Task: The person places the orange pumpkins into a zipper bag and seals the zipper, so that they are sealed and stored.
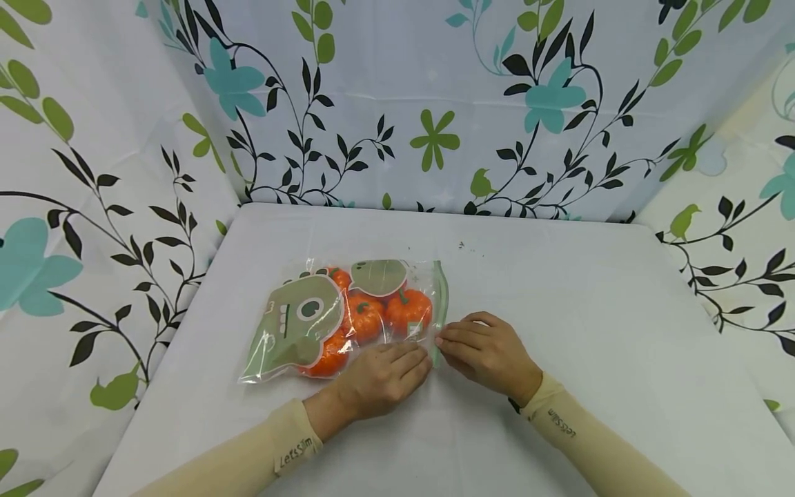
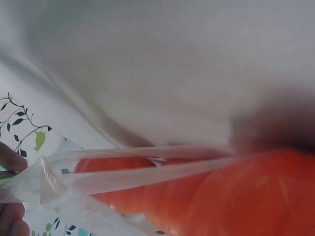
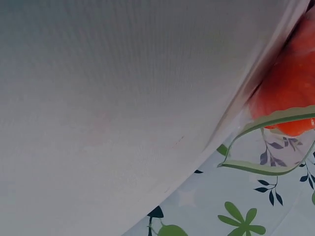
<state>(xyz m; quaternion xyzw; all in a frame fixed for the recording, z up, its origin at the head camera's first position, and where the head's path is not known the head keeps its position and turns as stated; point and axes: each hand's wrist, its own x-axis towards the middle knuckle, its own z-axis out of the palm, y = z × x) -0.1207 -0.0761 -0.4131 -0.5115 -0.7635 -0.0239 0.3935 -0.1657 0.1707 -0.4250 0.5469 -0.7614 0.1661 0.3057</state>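
A clear zip bag [image 1: 310, 321] with a green dinosaur print lies on the table, holding several small orange pumpkins [image 1: 408, 312]. Its green zip strip [image 1: 442, 297] runs along the right side. In the right wrist view the two green edges [image 3: 266, 168] of the mouth stand apart. My left hand [image 1: 385, 376] grips the bag's near side, close to the mouth, its fingers curled and the tips partly hidden. At the near corner of the zip strip, my right hand [image 1: 491, 352] pinches the edge. Pumpkins [image 2: 246, 196] bulge against the film in the left wrist view.
The white table [image 1: 590, 297] extends around the bag, with a few dark specks [image 1: 462, 245] behind it. A patterned curtain [image 1: 397, 96] of leaves and flowers hangs behind and along both sides. Beige sleeves [image 1: 292, 442] cover both forearms.
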